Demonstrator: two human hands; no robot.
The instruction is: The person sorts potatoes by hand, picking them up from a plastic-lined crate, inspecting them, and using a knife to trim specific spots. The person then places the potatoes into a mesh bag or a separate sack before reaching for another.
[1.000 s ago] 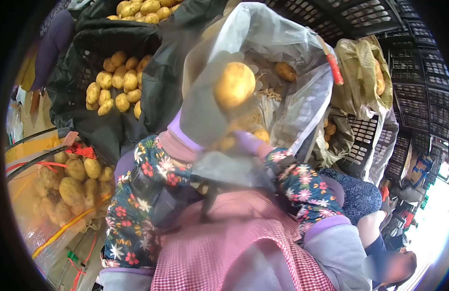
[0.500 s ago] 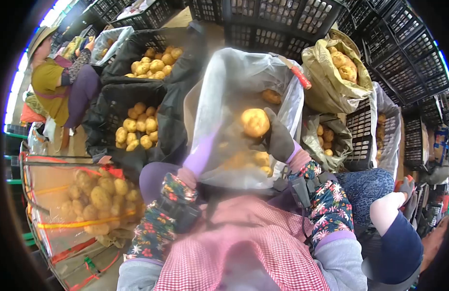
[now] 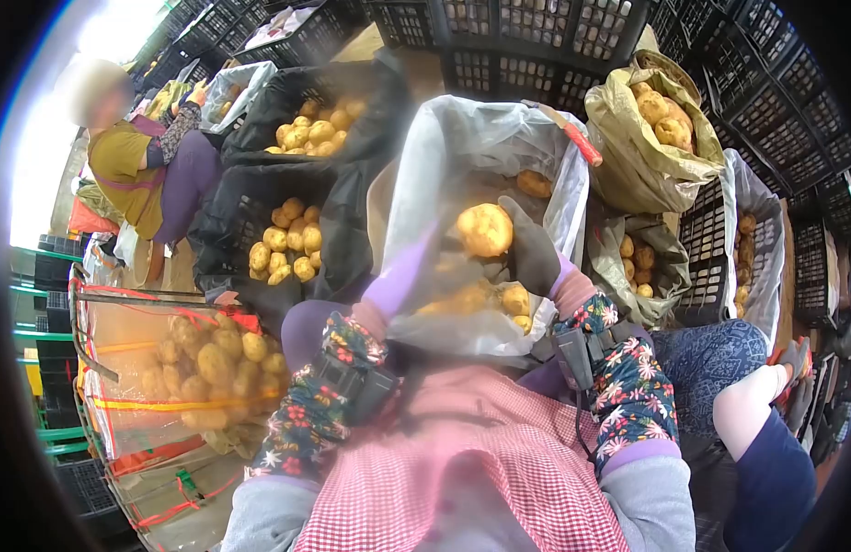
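Note:
My right hand (image 3: 533, 247), in a dark grey glove, grips a large yellow potato (image 3: 485, 230) from its right side, with the fingertips at its upper edge. The potato is up over a crate lined with white plastic (image 3: 423, 152). My left hand (image 3: 434, 247) is to the left of the potato, its fingers lost in a blurred patch; only the purple cuff shows clearly. Inside the crate, a brownish potato (image 3: 534, 184) lies toward the back, and a few yellow potatoes (image 3: 514, 299) lie at the near end.
A red-handled knife (image 3: 582, 144) rests on the crate's right rim. Black-lined crates of potatoes (image 3: 292, 241) stand left, and a clear bag of potatoes (image 3: 218, 359) nearer me. Potato-filled sacks (image 3: 609, 156) stand right. Stacked black crates (image 3: 545, 46) rise behind. Another person (image 3: 136, 175) sits far left.
My view has turned slightly left, so the crates and sacks appear farther right. The potato stays at my right hand, between both hands, with little other movement.

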